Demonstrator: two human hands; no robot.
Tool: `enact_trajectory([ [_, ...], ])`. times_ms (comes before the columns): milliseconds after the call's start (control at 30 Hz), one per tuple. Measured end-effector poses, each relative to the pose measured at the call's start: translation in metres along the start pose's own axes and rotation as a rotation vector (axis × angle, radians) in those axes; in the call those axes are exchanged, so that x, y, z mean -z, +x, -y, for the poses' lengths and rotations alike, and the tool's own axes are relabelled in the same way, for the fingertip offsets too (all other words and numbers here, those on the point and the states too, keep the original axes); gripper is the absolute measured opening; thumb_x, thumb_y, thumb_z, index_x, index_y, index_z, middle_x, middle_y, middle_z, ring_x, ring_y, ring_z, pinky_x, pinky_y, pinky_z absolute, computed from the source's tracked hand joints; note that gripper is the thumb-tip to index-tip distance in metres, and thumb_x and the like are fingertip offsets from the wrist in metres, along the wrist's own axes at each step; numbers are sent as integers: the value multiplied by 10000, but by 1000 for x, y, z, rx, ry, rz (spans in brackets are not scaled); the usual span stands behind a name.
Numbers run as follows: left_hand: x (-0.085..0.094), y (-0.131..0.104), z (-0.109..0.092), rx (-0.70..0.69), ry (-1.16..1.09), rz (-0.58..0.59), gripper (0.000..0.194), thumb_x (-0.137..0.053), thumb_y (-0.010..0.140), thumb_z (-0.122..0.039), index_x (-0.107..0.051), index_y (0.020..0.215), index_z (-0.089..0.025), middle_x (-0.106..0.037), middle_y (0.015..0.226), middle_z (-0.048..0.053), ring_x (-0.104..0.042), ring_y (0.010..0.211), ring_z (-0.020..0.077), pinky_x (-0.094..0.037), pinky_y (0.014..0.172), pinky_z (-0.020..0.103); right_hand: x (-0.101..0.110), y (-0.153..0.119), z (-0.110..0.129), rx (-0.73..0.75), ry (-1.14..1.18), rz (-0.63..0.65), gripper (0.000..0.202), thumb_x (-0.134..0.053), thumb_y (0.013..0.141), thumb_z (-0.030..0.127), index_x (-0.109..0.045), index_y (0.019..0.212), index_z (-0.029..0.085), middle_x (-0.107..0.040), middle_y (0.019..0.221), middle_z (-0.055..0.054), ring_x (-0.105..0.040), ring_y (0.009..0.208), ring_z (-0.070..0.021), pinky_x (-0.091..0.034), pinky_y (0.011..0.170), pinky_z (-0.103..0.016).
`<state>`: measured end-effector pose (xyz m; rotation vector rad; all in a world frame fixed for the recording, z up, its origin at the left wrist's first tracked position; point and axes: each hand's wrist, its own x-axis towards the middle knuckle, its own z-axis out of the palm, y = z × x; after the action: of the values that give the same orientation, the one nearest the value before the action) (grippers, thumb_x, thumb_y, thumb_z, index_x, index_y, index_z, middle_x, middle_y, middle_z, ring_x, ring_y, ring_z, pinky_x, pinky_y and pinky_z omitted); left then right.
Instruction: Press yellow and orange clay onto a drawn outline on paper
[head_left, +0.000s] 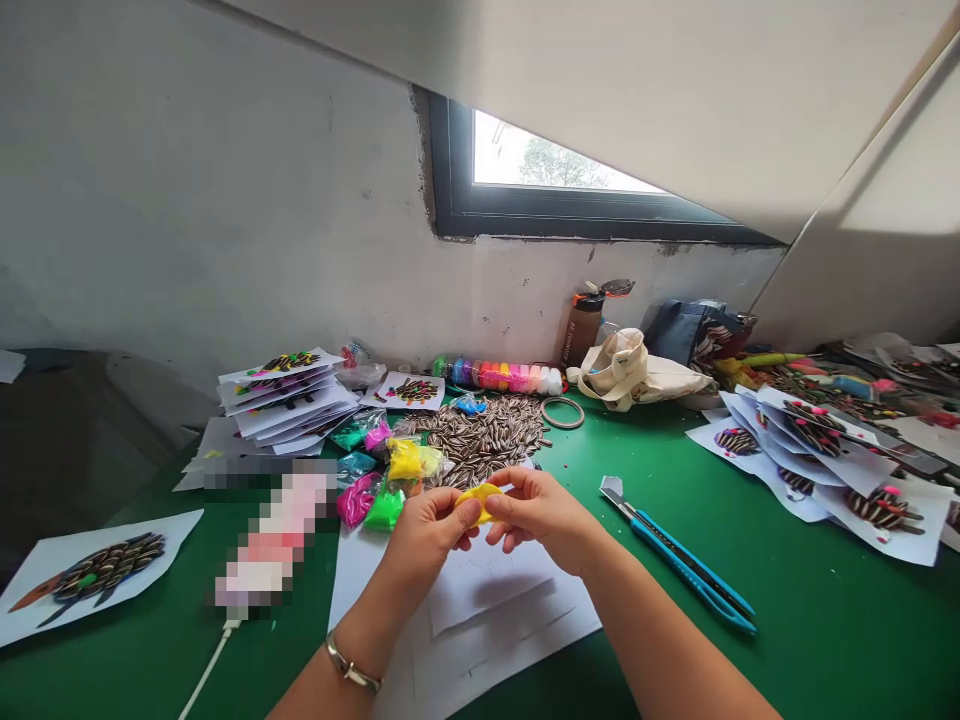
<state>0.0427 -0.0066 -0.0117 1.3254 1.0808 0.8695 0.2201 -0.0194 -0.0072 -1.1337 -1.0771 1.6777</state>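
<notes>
A grey wall [225,220] rises behind a green table [810,610], where white paper [442,665] lies. Above the paper, the person's left hand [424,530] and right hand [551,515] pinch yellow clay [475,500] between thumbs and fingers. Seeds [491,430] lie beyond the paper, bags [409,460] by its far-left corner, a cutter [679,555] to its right.

We see the left hand [427,525] and right hand [544,512] hiding part of the yellow lump [476,497]! Lower left, we lose a pinkish object [274,540] to blurring blocks; the left edge clips a bird sheet [112,570]. Above, a white panel [637,80] masks our window [525,202].
</notes>
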Motion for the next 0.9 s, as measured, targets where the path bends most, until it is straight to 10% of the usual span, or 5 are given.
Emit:
enact_trajectory([
  [900, 4, 0, 4, 66, -34, 164, 508, -747, 701, -642, -703, 748, -138, -635, 650, 23, -547, 576, 129, -434, 575, 254, 2, 4, -5, 72, -53, 26, 473, -835, 632, 548, -644, 750, 133, -639, 606, 1, -600, 508, -113, -438, 486, -228],
])
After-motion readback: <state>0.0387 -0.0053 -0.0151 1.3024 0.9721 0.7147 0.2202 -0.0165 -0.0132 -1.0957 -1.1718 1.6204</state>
